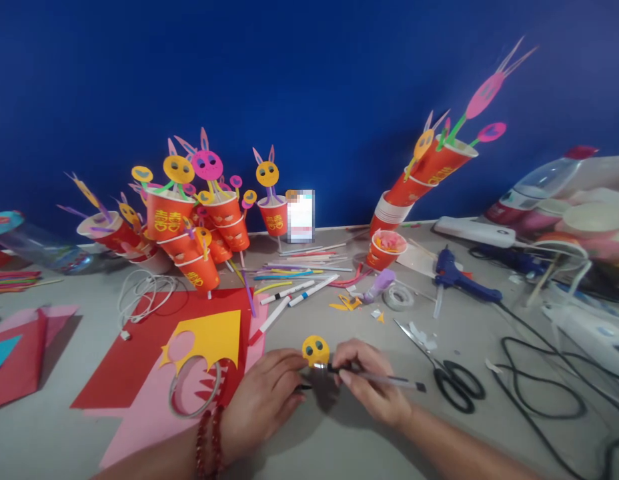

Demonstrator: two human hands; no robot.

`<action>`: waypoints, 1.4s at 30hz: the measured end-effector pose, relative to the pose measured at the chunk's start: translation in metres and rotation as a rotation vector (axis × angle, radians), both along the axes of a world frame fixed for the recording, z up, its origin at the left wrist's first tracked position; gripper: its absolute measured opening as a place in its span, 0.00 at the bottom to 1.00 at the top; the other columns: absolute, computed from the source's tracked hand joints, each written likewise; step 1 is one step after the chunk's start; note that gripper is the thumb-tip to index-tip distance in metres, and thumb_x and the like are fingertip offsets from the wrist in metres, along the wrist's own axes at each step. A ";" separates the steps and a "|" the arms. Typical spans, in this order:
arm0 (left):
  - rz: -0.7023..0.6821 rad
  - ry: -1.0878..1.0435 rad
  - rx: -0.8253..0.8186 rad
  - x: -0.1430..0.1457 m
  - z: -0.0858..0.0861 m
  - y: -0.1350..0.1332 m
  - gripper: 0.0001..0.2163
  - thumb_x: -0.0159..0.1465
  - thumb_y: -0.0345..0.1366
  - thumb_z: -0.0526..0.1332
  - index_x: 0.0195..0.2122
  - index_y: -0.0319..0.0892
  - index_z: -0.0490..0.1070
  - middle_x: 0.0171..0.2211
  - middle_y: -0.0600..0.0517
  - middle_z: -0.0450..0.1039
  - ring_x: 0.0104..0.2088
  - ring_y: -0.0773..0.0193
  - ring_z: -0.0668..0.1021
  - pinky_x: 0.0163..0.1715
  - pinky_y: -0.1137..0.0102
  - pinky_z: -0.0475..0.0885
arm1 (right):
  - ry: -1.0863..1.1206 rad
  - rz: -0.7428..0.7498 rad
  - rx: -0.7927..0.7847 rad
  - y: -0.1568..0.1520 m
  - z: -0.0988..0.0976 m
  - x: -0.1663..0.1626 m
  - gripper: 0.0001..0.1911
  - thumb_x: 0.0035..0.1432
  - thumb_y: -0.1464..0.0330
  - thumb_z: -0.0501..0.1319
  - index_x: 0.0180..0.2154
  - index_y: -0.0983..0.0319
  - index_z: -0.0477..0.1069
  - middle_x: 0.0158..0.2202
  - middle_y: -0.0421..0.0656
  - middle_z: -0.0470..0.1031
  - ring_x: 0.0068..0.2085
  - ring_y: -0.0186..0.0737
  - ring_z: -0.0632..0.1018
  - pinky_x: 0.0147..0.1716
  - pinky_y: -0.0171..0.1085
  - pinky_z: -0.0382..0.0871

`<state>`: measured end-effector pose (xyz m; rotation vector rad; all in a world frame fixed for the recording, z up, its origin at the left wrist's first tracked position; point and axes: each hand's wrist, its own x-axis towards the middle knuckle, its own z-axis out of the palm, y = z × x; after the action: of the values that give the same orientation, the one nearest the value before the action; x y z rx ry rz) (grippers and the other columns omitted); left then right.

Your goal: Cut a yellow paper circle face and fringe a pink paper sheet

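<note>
Head view: both hands meet low in the middle of the grey table, working on a small yellow face disc with two dark eyes. The left hand, a red bead bracelet on its wrist, is closed around the lower edge of the disc and holds it upright just above the table, face toward the camera. The right hand pinches a thin grey pen in a writing grip. The pen's near end points at the bottom of the disc and its far end sticks out to the right, toward the black-handled scissors lying close by. Whether the tip touches the disc cannot be told, since the fingers cover that spot. By the look of it, the step in hand is drawing or fixing a detail on the face below the eyes. Any further stroke calls for the left hand to keep the disc steady and for a light, short movement of the pen, as the disc is small and thin. To the left lies yellow paper with a round hole cut out, on a red sheet. Behind stand red paper cups with similar faces on sticks, and loose markers.
</note>
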<state>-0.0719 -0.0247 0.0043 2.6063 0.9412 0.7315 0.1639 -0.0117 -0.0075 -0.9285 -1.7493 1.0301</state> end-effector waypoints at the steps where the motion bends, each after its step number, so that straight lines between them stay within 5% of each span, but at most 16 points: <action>1: 0.006 -0.019 -0.010 0.000 0.000 0.000 0.08 0.72 0.36 0.52 0.41 0.41 0.69 0.48 0.45 0.77 0.52 0.58 0.76 0.52 0.62 0.74 | -0.013 0.028 0.036 -0.003 0.002 0.000 0.03 0.56 0.70 0.57 0.33 0.57 0.69 0.25 0.41 0.74 0.26 0.40 0.74 0.28 0.38 0.66; 12: -0.015 -0.081 -0.079 0.004 0.001 0.002 0.11 0.73 0.39 0.50 0.41 0.42 0.69 0.42 0.47 0.77 0.46 0.59 0.77 0.49 0.64 0.72 | -0.158 0.150 0.116 -0.009 0.008 -0.014 0.05 0.55 0.71 0.58 0.34 0.56 0.69 0.24 0.39 0.74 0.25 0.37 0.74 0.28 0.33 0.66; 18: -0.012 -0.051 -0.039 0.003 -0.003 -0.001 0.16 0.74 0.43 0.47 0.35 0.41 0.68 0.27 0.51 0.71 0.29 0.62 0.73 0.32 0.69 0.69 | -0.131 0.180 0.104 -0.011 0.008 -0.016 0.01 0.58 0.68 0.62 0.34 0.57 0.70 0.21 0.35 0.71 0.21 0.33 0.70 0.25 0.31 0.64; 25: -0.070 -0.063 0.093 0.001 -0.003 -0.010 0.18 0.74 0.45 0.46 0.33 0.41 0.66 0.23 0.54 0.70 0.23 0.64 0.70 0.25 0.70 0.61 | -0.009 0.379 0.339 -0.014 -0.005 -0.026 0.11 0.64 0.67 0.54 0.28 0.58 0.67 0.17 0.36 0.68 0.21 0.33 0.70 0.25 0.33 0.61; 34: -0.228 -0.091 0.065 0.005 0.004 -0.012 0.26 0.75 0.47 0.36 0.24 0.43 0.61 0.18 0.55 0.62 0.19 0.66 0.63 0.21 0.68 0.52 | -0.006 0.364 0.465 -0.019 -0.005 -0.027 0.23 0.72 0.56 0.45 0.29 0.59 0.65 0.18 0.35 0.67 0.21 0.33 0.68 0.22 0.33 0.59; 38: -0.233 -0.061 0.102 0.003 0.005 -0.011 0.27 0.75 0.45 0.37 0.21 0.43 0.58 0.17 0.54 0.61 0.19 0.66 0.62 0.21 0.67 0.50 | -0.066 0.385 0.474 -0.015 -0.006 -0.028 0.28 0.70 0.52 0.46 0.19 0.57 0.52 0.15 0.33 0.56 0.18 0.33 0.61 0.19 0.36 0.52; 42: -0.213 -0.071 0.133 0.004 0.006 -0.011 0.29 0.74 0.48 0.33 0.19 0.43 0.57 0.16 0.54 0.59 0.18 0.66 0.61 0.20 0.66 0.49 | -0.125 0.459 0.432 -0.018 -0.012 -0.029 0.27 0.71 0.54 0.39 0.20 0.57 0.43 0.16 0.34 0.52 0.18 0.34 0.57 0.20 0.38 0.52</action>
<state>-0.0674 -0.0353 0.0098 2.7197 0.6010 0.8487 0.1345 -0.0297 -0.0199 -0.3301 -2.2369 0.8251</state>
